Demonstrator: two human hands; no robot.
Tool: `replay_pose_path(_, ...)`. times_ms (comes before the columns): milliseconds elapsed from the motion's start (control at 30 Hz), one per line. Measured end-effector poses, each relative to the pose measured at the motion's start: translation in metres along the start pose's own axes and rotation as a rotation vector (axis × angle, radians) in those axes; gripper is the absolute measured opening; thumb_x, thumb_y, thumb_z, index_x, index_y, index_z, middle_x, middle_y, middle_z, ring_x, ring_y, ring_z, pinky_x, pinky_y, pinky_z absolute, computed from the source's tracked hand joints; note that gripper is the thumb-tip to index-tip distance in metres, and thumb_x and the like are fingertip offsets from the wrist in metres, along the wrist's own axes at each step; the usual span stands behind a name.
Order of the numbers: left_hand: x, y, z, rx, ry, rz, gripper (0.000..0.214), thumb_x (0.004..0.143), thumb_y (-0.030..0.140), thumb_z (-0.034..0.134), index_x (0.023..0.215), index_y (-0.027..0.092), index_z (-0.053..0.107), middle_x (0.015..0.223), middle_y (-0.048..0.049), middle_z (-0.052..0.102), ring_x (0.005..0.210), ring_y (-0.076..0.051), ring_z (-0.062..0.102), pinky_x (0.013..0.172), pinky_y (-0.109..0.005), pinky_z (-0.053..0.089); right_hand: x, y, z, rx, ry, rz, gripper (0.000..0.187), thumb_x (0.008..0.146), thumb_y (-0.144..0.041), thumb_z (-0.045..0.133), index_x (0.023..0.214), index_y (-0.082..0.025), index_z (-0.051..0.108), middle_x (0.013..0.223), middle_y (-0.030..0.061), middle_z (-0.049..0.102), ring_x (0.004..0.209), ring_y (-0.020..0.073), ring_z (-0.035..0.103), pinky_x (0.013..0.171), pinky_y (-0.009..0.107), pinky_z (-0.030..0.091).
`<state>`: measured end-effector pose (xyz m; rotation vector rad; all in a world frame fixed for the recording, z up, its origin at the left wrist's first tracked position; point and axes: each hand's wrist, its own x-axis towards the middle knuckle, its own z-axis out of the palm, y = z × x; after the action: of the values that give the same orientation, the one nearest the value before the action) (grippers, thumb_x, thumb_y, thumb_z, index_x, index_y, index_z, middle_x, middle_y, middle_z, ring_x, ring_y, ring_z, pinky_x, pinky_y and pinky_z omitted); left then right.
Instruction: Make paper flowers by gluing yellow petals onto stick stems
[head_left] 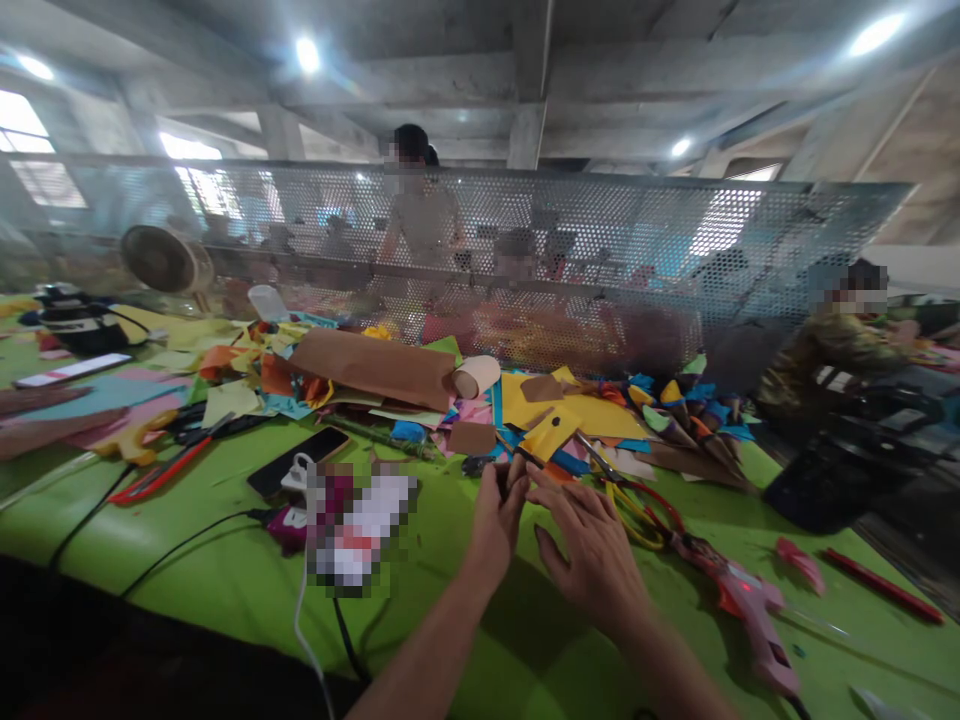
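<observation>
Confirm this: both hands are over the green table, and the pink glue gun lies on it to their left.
Not quite: the pink glue gun lies to the right of both hands, as the head view shows. The left hand and right hand are indeed over the green table.

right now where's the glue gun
The glue gun lies lower right in the head view, on the green table, between the right hand and red stick.

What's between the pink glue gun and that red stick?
In the head view, a small pink scrap lies between the glue gun and red stick.
</observation>
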<state>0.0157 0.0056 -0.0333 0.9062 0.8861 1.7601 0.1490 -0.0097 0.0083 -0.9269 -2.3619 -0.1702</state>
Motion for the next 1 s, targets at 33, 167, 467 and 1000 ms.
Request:
replay_pose_path(33,0.0,0.001,0.0,0.015,0.005,0.003,0.033,0.079,0.045,0.071,0.091,0.019,0.055,0.094,-0.0039,0.065,0.088,-0.016,0.061,0.082,-0.029,0.047,0.0,0.0,0.0,-0.001,0.002,0.001,0.035,0.087,-0.014,0.054,0.121,-0.023,0.057,0.144,0.0019,0.055,0.114,0.024,0.054,0.094,0.04,0.037)
replay_pose_path(167,-0.001,0.004,0.0,0.036,0.003,-0.024,0.034,0.079,0.047,0.069,0.091,0.019,0.057,0.095,-0.0053,0.064,0.088,-0.017,0.061,0.082,-0.03,0.047,0.0,0.0,0.0,-0.002,0.001,-0.005,0.035,0.087,-0.014,0.053,0.12,-0.024,0.057,0.142,0.0015,0.057,0.112,0.0241,0.055,0.093,0.04,0.038)
replay_pose_path(467,-0.003,0.014,0.001,0.14,0.042,-0.085,0.043,0.076,0.059,0.068,0.083,0.019,0.054,0.068,0.0026,0.05,0.065,-0.012,0.047,0.064,-0.024,0.041,-0.001,0.001,0.0,0.016,-0.011,0.004,0.034,0.087,-0.015,0.052,0.119,-0.025,0.057,0.141,0.0023,0.057,0.113,0.0252,0.055,0.094,0.042,0.039)
replay_pose_path(1000,-0.002,0.015,0.003,-0.077,0.11,-0.278,0.051,0.063,0.06,0.077,0.095,0.022,0.066,0.102,-0.0053,0.069,0.094,-0.018,0.063,0.07,-0.023,0.046,-0.001,0.001,-0.001,-0.007,-0.008,0.012,0.032,0.087,-0.015,0.053,0.117,-0.025,0.058,0.141,0.0048,0.058,0.112,0.0246,0.057,0.094,0.042,0.039)
